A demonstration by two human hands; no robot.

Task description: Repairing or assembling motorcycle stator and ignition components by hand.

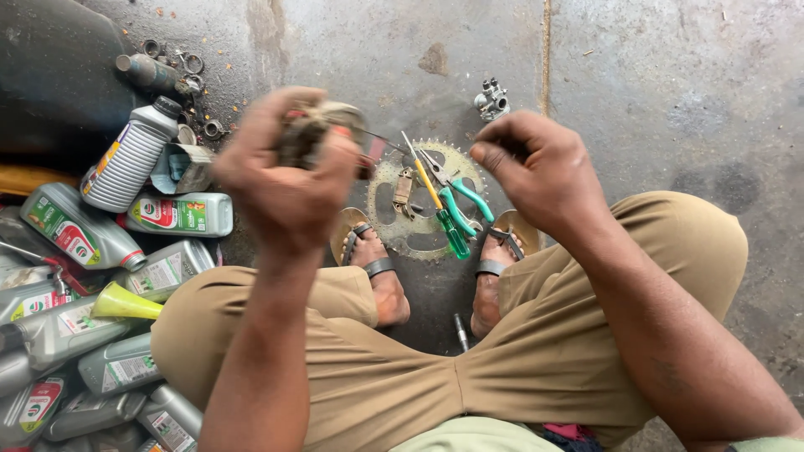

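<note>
Oil bottles (126,251), contents perhaps unseen

Grey bottles (126,159) with red-green labels, yellow funnel (124,303), green-handled pliers (459,201), khaki trousers (536,351).

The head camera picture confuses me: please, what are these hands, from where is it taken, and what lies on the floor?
It is taken from a camera on a person's head, looking down at their own knees, sandalled feet and bare hands while they squat. The left hand closes around a dirty small part; what it is, I cannot tell. The right hand is curled, and I cannot see anything in it. On the concrete floor lie a toothed sprocket, green-handled pliers and a screwdriver. Grey oil bottles pile up at the left.
</note>
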